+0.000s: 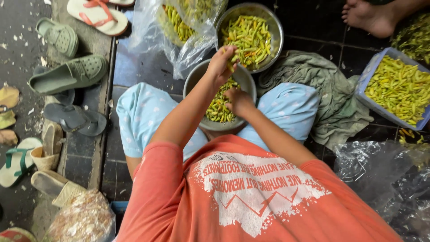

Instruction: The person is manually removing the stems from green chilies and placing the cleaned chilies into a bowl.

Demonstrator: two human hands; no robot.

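Observation:
I sit on the floor with a steel bowl (195,79) of green chillies (216,110) between my knees. My left hand (221,62) is raised over the bowl's far rim, its fingers pinched on a green chilli (231,66). Just beyond it stands a second steel bowl (276,28) heaped with green chillies (248,38). My right hand (237,101) is down inside the near bowl, fingers curled on the chillies there; what it grips is partly hidden.
A clear plastic bag (179,31) of chillies lies at the back left. A blue tray (366,77) of chillies is at right, beside a grey-green cloth (333,101). Another person's bare foot (371,15) is top right. Sandals (71,74) line the left.

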